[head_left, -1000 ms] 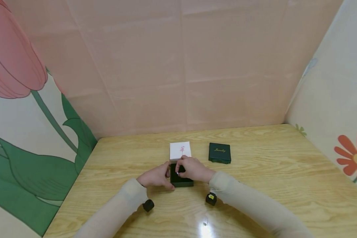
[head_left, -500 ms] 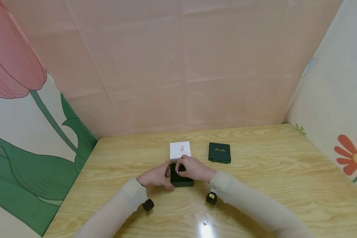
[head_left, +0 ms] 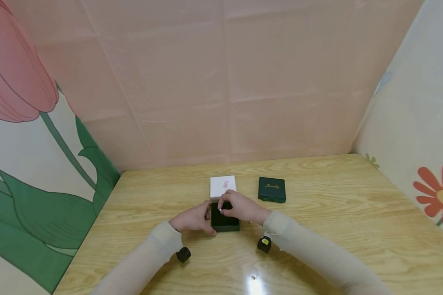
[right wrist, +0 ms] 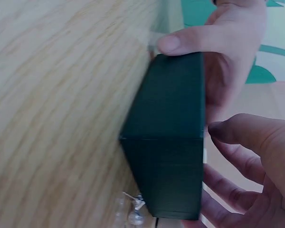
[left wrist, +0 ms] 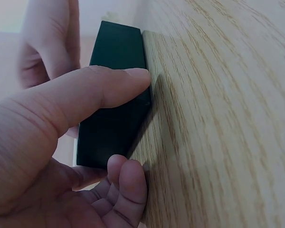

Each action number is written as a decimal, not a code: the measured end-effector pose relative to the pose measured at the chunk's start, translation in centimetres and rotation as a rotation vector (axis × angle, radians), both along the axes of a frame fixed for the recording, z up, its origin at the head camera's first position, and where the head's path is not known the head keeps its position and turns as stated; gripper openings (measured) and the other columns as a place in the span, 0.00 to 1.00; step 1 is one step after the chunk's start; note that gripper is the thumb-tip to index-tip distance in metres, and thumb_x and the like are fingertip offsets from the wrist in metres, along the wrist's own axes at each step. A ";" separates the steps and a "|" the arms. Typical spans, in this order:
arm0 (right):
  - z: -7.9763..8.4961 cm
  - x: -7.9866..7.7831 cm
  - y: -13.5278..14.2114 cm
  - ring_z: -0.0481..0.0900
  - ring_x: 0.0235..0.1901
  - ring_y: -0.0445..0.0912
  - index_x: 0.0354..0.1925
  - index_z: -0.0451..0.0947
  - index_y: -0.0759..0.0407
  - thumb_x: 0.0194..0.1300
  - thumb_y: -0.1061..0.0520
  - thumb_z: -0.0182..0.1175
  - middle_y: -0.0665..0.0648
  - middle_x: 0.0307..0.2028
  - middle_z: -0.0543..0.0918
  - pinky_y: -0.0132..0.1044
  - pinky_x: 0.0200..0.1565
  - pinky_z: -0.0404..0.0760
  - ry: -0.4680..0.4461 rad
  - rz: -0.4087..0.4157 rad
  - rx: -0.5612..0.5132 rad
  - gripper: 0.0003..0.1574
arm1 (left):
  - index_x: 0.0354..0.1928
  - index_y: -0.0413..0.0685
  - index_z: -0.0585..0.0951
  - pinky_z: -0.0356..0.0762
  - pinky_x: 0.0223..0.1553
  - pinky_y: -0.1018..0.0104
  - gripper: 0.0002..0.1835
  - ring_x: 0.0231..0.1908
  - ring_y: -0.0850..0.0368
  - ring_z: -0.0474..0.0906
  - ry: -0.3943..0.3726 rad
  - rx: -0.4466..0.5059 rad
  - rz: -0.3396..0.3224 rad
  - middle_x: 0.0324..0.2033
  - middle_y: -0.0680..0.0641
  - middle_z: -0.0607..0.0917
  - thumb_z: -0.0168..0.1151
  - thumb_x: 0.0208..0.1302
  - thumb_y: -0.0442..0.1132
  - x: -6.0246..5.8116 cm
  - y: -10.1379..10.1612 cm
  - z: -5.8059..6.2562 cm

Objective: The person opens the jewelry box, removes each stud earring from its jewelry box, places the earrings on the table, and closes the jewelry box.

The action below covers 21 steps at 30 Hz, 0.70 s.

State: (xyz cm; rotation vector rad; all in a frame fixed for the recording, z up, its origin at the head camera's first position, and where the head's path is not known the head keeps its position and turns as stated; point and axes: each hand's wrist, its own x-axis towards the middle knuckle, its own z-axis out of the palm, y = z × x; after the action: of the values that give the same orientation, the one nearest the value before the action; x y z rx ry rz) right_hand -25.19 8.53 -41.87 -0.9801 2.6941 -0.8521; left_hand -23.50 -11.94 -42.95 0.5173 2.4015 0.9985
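Observation:
On the table stands an uncovered dark green box base with a black inside. My left hand grips its left side; in the left wrist view the thumb lies along a wall of it. Over the box's middle my right hand pinches a tiny shiny piece between thumb and index finger; its kind is too small to tell. Beside the box, the right wrist view shows a silver earring with a round bead on the table. The right hand hides part of the box's inside.
Directly behind the box sits a white box with a pink flower print. To its right lies the dark green lid with gold lettering. The wooden table meets a pink backdrop at the rear.
My right hand has risen slightly from the box's inside and shifted a little to the right, the tiny shiny piece still pinched. The left hand and box stay in place.

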 end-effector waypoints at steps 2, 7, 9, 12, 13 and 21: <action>0.2 0.0 0.2 0.74 0.42 0.44 0.38 0.80 0.53 0.64 0.58 0.63 0.52 0.42 0.77 0.42 0.49 0.76 0.000 0.013 -0.021 0.03 | 0.59 0.37 0.63 0.64 0.30 0.63 0.40 0.31 0.54 0.67 0.005 -0.006 -0.003 0.35 0.44 0.72 0.77 0.48 0.38 -0.1 0.0 -0.1; 0.8 -0.1 0.6 0.75 0.46 0.46 0.37 0.80 0.53 0.63 0.59 0.64 0.52 0.42 0.78 0.45 0.52 0.75 0.002 0.015 -0.093 0.03 | 0.54 0.40 0.64 0.64 0.30 0.63 0.36 0.32 0.54 0.67 0.012 -0.001 -0.004 0.34 0.44 0.72 0.77 0.47 0.38 -0.2 0.0 -0.3; 1.1 -0.1 0.8 0.76 0.47 0.47 0.37 0.80 0.52 0.64 0.59 0.64 0.52 0.42 0.78 0.46 0.53 0.75 -0.007 0.004 -0.117 0.03 | 0.54 0.40 0.65 0.64 0.30 0.63 0.36 0.32 0.54 0.67 0.013 0.009 -0.002 0.35 0.44 0.72 0.77 0.47 0.37 -0.2 -0.1 -0.2; 1.8 0.1 1.2 0.77 0.48 0.50 0.37 0.79 0.53 0.64 0.59 0.63 0.54 0.43 0.77 0.50 0.54 0.76 -0.023 -0.004 -0.141 0.02 | 0.55 0.39 0.65 0.65 0.30 0.63 0.37 0.32 0.54 0.67 0.019 0.014 -0.001 0.35 0.44 0.72 0.77 0.47 0.37 -0.2 -0.1 -0.3; 2.0 0.1 1.4 0.77 0.48 0.51 0.38 0.79 0.53 0.65 0.59 0.63 0.54 0.43 0.77 0.51 0.54 0.75 -0.026 -0.005 -0.149 0.02 | 0.56 0.39 0.65 0.65 0.30 0.63 0.37 0.32 0.54 0.67 0.021 0.011 -0.001 0.35 0.44 0.72 0.77 0.46 0.37 -0.2 -0.1 -0.3; 2.0 0.3 3.4 0.77 0.51 0.54 0.37 0.78 0.50 0.64 0.58 0.63 0.52 0.44 0.78 0.58 0.55 0.73 -0.050 -0.064 -0.171 0.03 | 0.60 0.36 0.63 0.66 0.30 0.63 0.42 0.33 0.53 0.67 0.024 0.006 0.003 0.36 0.43 0.73 0.77 0.46 0.37 -0.3 0.1 -0.5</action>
State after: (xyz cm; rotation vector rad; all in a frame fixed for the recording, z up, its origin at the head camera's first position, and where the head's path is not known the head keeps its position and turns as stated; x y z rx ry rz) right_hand -24.94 11.93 -39.90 -0.8953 2.6586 -1.1205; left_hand -23.76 -11.86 -43.47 0.5308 2.4212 1.0068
